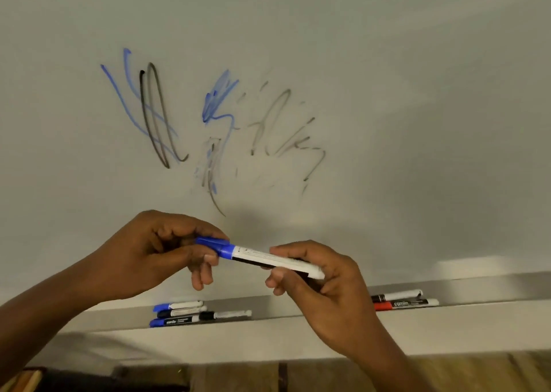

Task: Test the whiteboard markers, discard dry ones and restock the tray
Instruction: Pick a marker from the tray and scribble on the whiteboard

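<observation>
Both hands gripped one blue marker [259, 256], left hand [167, 251] fingers on its cap, right hand [322, 281] around the barrel, with several test scribbles [208, 123] on the whiteboard [387, 64] and six markers waiting in the tray [298, 317].

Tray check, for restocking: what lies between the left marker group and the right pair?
Nothing: in the head view the tray is bare between the left markers and right pair.

Both forearms are showing bare all the way to the frame edge, with no sleeve covering them. The left hand [155, 257] and right hand [322, 284] are wearing nothing, and the fingers [202, 275] are showing short, plain nails.
</observation>
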`<state>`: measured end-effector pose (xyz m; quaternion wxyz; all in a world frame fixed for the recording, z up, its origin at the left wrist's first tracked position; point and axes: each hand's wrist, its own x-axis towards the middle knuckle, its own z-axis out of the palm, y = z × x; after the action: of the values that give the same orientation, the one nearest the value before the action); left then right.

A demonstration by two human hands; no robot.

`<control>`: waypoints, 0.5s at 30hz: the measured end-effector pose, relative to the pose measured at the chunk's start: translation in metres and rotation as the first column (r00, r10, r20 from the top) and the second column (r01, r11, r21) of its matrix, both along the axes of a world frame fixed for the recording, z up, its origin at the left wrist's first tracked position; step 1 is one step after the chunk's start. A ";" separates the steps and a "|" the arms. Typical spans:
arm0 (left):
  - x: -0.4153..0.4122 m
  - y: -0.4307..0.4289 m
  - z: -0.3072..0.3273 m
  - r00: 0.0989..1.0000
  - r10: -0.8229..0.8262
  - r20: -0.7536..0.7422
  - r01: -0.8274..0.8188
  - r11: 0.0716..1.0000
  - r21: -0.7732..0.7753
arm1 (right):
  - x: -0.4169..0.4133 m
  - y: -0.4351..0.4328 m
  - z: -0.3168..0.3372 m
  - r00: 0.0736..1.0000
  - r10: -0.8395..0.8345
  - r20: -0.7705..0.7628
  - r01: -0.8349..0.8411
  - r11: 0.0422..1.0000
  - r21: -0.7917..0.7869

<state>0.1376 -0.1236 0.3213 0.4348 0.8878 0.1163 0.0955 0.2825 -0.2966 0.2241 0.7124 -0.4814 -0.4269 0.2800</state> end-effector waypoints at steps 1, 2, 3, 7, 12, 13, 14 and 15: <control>0.002 -0.001 -0.002 1.000 0.008 0.026 -0.008 1.000 -0.003 | 0.001 0.000 -0.001 0.999 0.011 -0.031 -0.011 1.000 0.004; 0.004 -0.003 -0.004 0.999 0.018 0.049 -0.018 1.000 0.010 | 0.002 0.001 -0.002 0.998 0.020 -0.055 -0.019 1.000 0.008; 0.006 -0.005 -0.006 0.998 0.026 0.065 -0.028 0.999 0.030 | 0.002 0.001 -0.004 0.997 0.023 -0.072 -0.023 1.000 0.005; 0.011 -0.013 -0.017 0.999 0.026 0.043 -0.030 0.995 0.090 | -0.001 0.001 -0.013 0.986 0.054 -0.155 -0.055 0.998 -0.002; 0.006 0.006 -0.038 0.971 0.111 -0.210 -0.055 0.965 0.257 | -0.001 0.021 -0.045 0.999 0.017 0.031 -0.012 0.985 -0.169; 0.005 0.012 -0.045 0.940 0.145 -0.309 -0.040 0.945 0.324 | -0.001 0.031 -0.061 0.985 0.019 0.173 0.019 0.977 -0.214; 0.003 0.017 -0.054 0.897 0.189 -0.399 -0.015 0.916 0.401 | -0.002 0.043 -0.080 0.950 0.015 0.313 0.070 0.963 -0.258; 0.000 0.023 -0.062 0.849 0.253 -0.463 0.007 0.872 0.489 | -0.003 0.058 -0.100 0.902 0.000 0.432 0.137 0.949 -0.285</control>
<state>0.1377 -0.1006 0.2595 0.1506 0.9496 0.2595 -0.0905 0.2792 -0.2391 0.1236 0.5271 -0.6512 -0.5057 0.2056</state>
